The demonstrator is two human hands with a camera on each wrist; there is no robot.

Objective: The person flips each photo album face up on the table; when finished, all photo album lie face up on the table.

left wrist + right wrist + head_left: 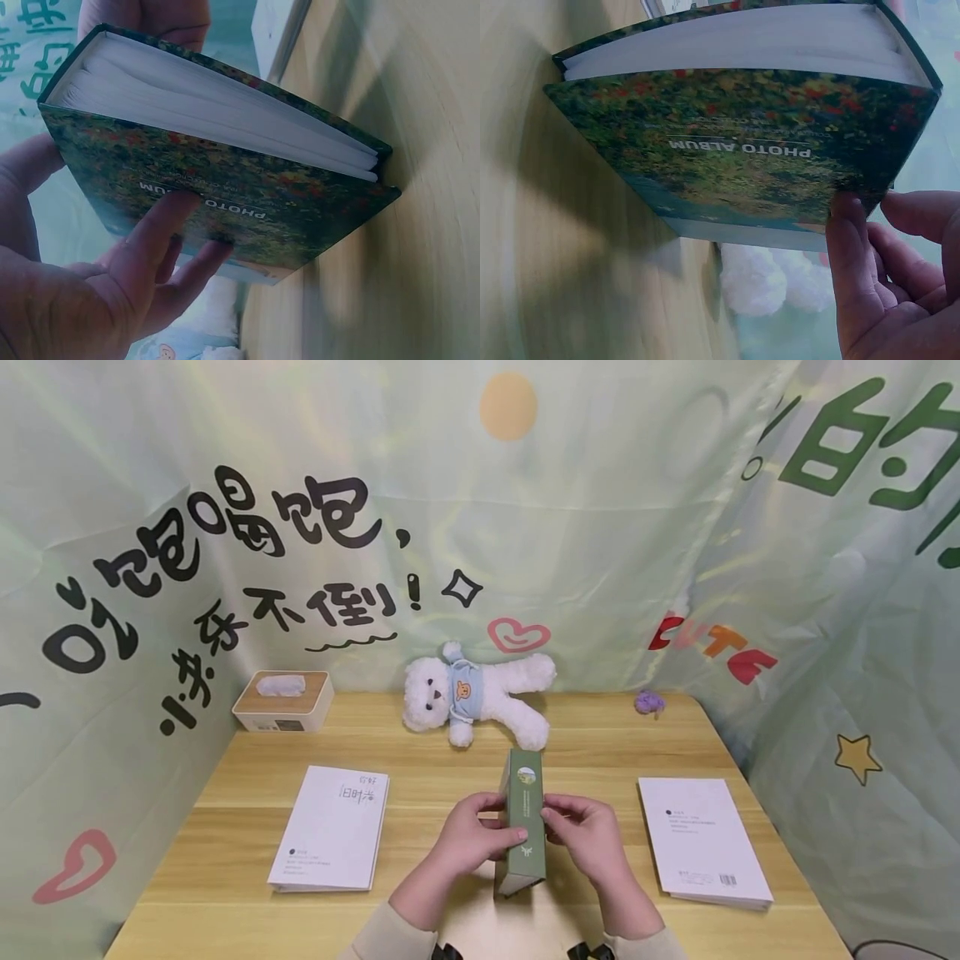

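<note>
With the photo album [527, 810] taken as the clock's centre, it is held between the left hand [474, 833] at 9 and the right hand [588, 835] at 3. On the table [600, 752], one book [330, 829] is placed farther out at 9, another book [701, 842] at 3. The tissue box [318, 706] is set near 10, the plush bear [491, 689] just before 12, a small object [648, 702] between 1 and 2. Beyond, the table is backed by fabric [600, 527].

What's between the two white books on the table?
The green photo album, with the left hand and right hand holding it, as the head view shows.
</note>
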